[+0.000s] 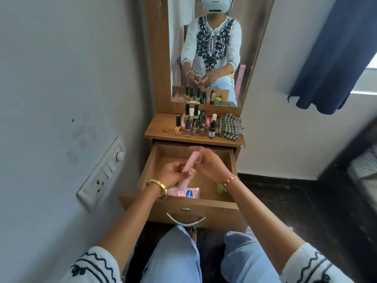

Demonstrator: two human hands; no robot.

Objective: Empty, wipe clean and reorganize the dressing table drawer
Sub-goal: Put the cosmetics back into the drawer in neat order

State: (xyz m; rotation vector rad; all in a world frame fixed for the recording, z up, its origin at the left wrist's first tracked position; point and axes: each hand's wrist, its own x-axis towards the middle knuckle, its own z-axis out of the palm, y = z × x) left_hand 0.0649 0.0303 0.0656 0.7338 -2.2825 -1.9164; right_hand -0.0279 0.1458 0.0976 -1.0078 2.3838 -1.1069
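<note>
Drawer (232, 160) pulled out fully at frame centre, below the desk (163, 129). Both hands over the open drawer: left hand (173, 174) curls its fingers round the lower end of a pink tube (190, 163), right hand (210, 162) pinches the upper end; tube is tilted, top end pointing to 1 o'clock. Motion blur here, so exact finger placement is unclear. Inside the drawer: pink packets (183, 192) with a blue label at the near edge, 6 o'clock from the hands, and a green item (220, 188) at 4 o'clock, partly hidden by the right wrist; can't tell what it is. On the desk at 12 o'clock: cluster of nail polish bottles (193, 124), with a checked cloth (231, 126) bunched just right of them, touching or nearly so. Mirror (204, 48) stands behind them. Switch panel (102, 172) on the wall at 9 o'clock. Blue curtain (336, 58) at 2 o'clock.
</note>
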